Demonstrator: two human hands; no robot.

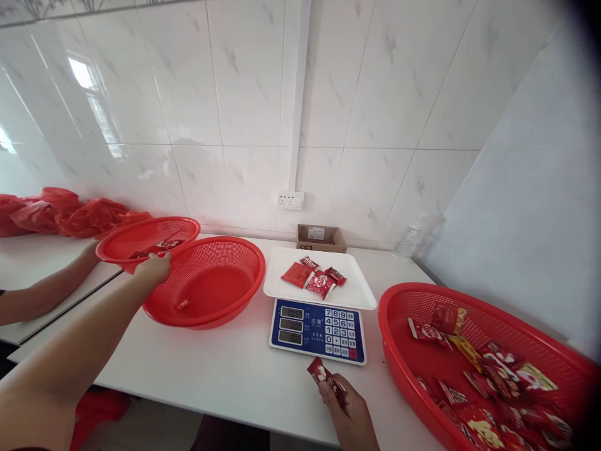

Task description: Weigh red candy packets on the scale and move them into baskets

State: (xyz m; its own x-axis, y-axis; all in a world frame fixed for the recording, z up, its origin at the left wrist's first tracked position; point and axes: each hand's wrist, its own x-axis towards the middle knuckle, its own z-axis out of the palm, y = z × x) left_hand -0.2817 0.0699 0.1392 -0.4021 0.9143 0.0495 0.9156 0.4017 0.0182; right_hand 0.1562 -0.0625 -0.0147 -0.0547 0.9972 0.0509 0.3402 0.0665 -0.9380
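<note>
- Left side: I see the left hand (154, 270) at a red basket (220, 279); its grip I cannot tell.
- Near middle: the right hand (351, 413) pinches a small packet (318, 368), probably light, slippery, crushable; I would hold its edge.

Dark red packet (321, 371), pale print, slanting in the right hand (351, 410), before the scale (317, 332); round red perforated basket (141, 233), small packets (168, 245) inside, left hand (154, 269) at its rim

Maroon packet (330, 381), red baskets (251, 266), blue scale panel (318, 332), white tray (354, 274), grey-flecked tiles (253, 88)
</note>
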